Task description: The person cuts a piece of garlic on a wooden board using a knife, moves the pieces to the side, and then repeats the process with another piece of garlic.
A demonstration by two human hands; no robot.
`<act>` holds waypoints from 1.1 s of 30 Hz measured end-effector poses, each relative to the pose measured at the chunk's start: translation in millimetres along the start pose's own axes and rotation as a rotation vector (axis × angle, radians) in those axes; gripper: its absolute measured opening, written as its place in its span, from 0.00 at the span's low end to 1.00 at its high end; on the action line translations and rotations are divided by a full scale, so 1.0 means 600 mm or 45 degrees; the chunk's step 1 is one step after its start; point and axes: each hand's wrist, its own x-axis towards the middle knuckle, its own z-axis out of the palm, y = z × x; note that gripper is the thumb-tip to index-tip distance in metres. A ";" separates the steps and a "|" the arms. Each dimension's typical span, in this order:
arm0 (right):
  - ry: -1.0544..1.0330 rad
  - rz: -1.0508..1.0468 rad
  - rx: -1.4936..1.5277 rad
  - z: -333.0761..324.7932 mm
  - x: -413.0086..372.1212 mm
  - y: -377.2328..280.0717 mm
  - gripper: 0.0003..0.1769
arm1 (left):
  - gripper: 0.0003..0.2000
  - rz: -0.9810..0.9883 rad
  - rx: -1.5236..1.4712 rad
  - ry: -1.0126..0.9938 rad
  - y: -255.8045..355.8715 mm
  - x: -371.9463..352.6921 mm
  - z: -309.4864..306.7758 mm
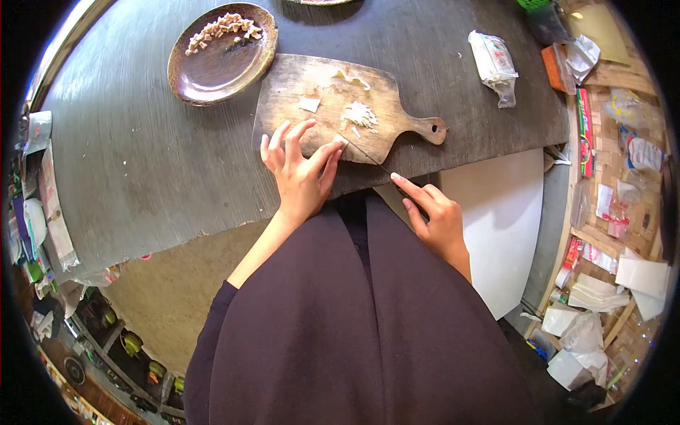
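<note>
A wooden cutting board (283, 88) with a holed handle lies near the table's front edge. My left hand (303, 166) is over its front edge, thumb and index finger pinching a small white food piece (341, 141); the other fingers are spread. In my right hand (438, 216) is a thin knife (370, 159), index finger stretched along it, handle mostly hidden. The blade's tip end meets the board beside the pinched piece. Behind it sits a heap of thin white strips (359, 113). A flat white slice (309, 104) and a pale curved scrap (354, 79) also lie there.
A brown plate (205, 74) with small diced pinkish pieces (223, 30) stands behind the board on the left. A white plastic packet (494, 64) rests on the dark table (142, 184) at right. Shelves with wrappers (598, 294) line the right side.
</note>
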 end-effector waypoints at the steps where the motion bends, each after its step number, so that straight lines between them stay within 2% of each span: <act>1: -0.001 -0.001 0.000 0.000 0.000 0.000 0.29 | 0.13 -0.001 0.000 0.000 -0.001 0.000 0.002; 4: -0.023 -0.002 -0.041 -0.001 0.002 0.000 0.29 | 0.10 0.000 -0.011 0.049 -0.002 0.001 0.009; 15: -0.011 -0.041 -0.051 -0.005 0.011 0.004 0.29 | 0.16 0.023 -0.028 0.024 -0.008 -0.001 0.007; 33: -0.034 -0.014 -0.015 -0.019 0.020 0.002 0.28 | 0.16 0.018 -0.031 0.017 -0.005 0.002 0.002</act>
